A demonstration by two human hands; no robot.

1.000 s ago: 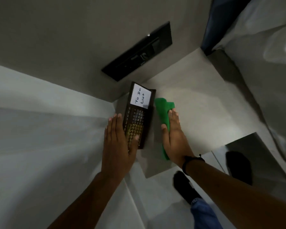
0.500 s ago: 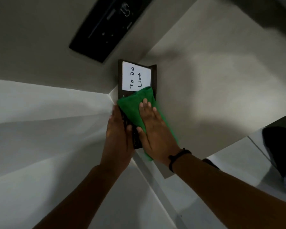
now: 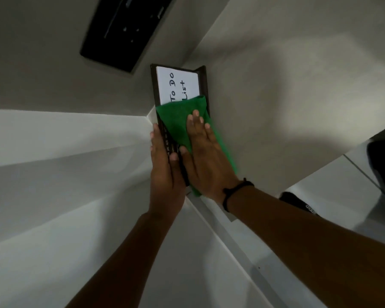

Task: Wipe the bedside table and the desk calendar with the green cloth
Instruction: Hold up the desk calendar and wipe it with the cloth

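The dark desk calendar (image 3: 156,90) with a white "To Do List" card (image 3: 177,85) stands at the left rear corner of the grey bedside table (image 3: 287,96). The green cloth (image 3: 176,121) lies spread over the calendar's lower face. My right hand (image 3: 203,156) presses flat on the cloth, fingers pointing toward the card. My left hand (image 3: 165,172) grips the calendar's near left edge, thumb on its face. Most of the calendar's date grid is hidden under the cloth and hands.
A black panel (image 3: 125,30) is mounted on the wall behind the calendar. A white bed surface (image 3: 53,174) runs along the left. A dark shoe (image 3: 298,202) and pale floor (image 3: 342,196) show at the right, past the table's near edge.
My right hand carried the cloth from the tabletop beside the calendar onto the calendar's face and slid it toward the card. My left hand shifted to grip the calendar's edge.
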